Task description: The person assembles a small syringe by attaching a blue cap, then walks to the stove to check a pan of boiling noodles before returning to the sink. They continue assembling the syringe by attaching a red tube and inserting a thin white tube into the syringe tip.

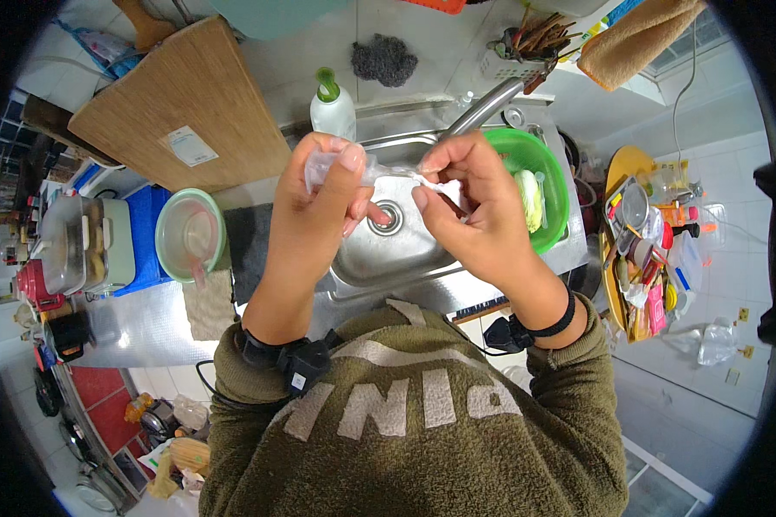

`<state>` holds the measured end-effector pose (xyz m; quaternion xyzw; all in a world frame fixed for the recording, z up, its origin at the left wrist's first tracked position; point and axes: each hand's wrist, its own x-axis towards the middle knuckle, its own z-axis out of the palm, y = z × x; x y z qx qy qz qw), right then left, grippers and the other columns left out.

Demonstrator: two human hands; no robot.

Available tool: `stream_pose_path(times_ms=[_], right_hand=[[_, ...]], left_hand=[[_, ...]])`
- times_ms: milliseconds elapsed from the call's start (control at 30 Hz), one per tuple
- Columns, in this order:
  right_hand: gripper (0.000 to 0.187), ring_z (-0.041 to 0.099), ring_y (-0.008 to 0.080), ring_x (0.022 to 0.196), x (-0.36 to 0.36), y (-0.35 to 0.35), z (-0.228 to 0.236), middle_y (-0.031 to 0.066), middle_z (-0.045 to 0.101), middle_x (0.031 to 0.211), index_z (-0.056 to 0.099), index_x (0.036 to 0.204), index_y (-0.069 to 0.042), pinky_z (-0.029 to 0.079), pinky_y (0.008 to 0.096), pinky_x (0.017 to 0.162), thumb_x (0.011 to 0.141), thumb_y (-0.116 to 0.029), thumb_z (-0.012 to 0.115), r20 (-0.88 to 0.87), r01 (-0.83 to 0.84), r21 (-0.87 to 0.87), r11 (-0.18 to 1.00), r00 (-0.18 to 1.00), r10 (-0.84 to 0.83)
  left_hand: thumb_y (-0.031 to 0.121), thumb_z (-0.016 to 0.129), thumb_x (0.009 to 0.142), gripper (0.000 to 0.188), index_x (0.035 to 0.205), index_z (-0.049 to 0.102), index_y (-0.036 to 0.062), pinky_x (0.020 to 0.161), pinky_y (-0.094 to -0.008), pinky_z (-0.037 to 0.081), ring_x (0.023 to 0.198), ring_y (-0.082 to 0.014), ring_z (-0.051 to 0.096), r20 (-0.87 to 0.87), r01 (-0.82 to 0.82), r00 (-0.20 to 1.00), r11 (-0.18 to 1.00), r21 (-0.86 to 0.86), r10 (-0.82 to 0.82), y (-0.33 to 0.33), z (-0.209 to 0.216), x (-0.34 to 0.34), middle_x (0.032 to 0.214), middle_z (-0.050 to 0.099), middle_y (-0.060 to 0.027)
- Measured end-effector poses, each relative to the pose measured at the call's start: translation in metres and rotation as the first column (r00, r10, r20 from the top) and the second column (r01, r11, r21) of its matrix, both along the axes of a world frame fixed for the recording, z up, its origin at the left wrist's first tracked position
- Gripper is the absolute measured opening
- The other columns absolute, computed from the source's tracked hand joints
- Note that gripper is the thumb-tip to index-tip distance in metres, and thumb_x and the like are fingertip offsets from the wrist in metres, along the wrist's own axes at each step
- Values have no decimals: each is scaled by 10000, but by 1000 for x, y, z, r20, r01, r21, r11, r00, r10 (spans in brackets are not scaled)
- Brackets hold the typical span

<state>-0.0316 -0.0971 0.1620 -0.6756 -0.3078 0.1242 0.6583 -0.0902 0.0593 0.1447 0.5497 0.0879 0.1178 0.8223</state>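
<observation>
Above the sink I hold a clear, crumpled plastic bag stretched between my hands. My left hand is closed round its wider, bunched part. Thumb and fingertips of my right hand pinch its narrow, twisted end, where a small whitish bit shows. What the bag contains, if anything, I cannot make out. Below my hands lies the steel sink with its round drain. Just beyond my right hand, a bright green basin holds a pale green vegetable, partly hidden by that hand.
A metal faucet reaches over the sink from behind. At the back stands a white bottle with a green top. Leftward are a wooden board, a pale green bowl and a beige cloth. Utensils crowd a rack at right.
</observation>
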Motion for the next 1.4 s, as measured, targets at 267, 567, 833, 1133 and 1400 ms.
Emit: stream_pose_path(times_ms=[267,567,833,1133,1400], right_hand=[[157,473,20,700,3,0,-1,-7,546,826,521,934,-15,364,166,549,823,5,630,136,35,5,999,990,-35],[110,485,15,659,1,-2,6,-8,576,798,543,932,-16,362,162,531,854,-38,618,-33,11,-15,1000,999,-11],[115,513,41,681,4,-1,8,15,582,801,534,959,-9,388,165,569,899,-96,578,-385,-72,115,991,916,112],[175,508,53,808,9,-3,7,5,535,879,504,1039,-12,412,188,683,878,-53,560,-374,-138,225,965,902,216],[146,431,50,628,2,4,8,25,547,818,524,963,-22,347,193,573,843,-93,568,-233,-49,48,998,971,58]], left_hand=[[321,477,961,255,945,496,67,489,-258,489,447,-42,352,15,0,1000,1000,-20,0,1,3,-1,561,408,19],[327,483,957,264,954,496,64,476,-250,483,439,-40,342,9,-2,1000,1000,-30,2,1,5,-3,560,403,17],[340,484,952,279,961,492,61,488,-258,489,440,-45,342,-19,23,1000,998,-61,-24,0,4,-5,567,408,14],[318,518,944,252,905,482,71,562,-297,519,451,-53,358,-56,41,997,980,-194,-53,0,2,-5,548,424,12],[345,499,948,272,927,493,73,544,-287,518,452,-54,356,-51,36,998,985,-169,-45,1,1,-8,565,437,2]])
